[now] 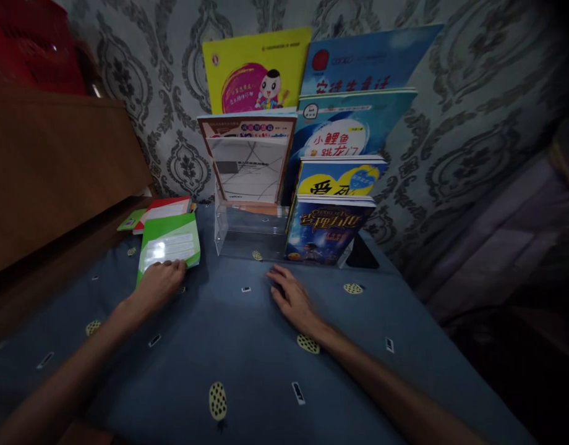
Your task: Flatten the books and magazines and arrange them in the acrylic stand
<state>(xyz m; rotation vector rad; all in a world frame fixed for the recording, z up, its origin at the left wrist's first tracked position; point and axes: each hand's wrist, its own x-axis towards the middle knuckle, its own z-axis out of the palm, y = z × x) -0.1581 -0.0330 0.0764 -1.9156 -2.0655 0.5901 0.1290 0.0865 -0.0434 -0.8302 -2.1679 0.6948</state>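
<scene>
My left hand is closed on the near edge of a green book with a shiny white text panel. The fingers curl over its cover, and the thumb is hidden. This book lies across a red-and-white book at the left of the table. Holding nothing, my right hand rests low over the cloth with its fingers apart. It is just in front of a clear tiered book rack. A dark blue book stands in the rack's front right slot.
Behind it stand a yellow-and-blue book, a teal book, a blue book, a brown-bordered book and a yellow book. A wooden cabinet borders the left. Patterned wallpaper backs the blue tablecloth.
</scene>
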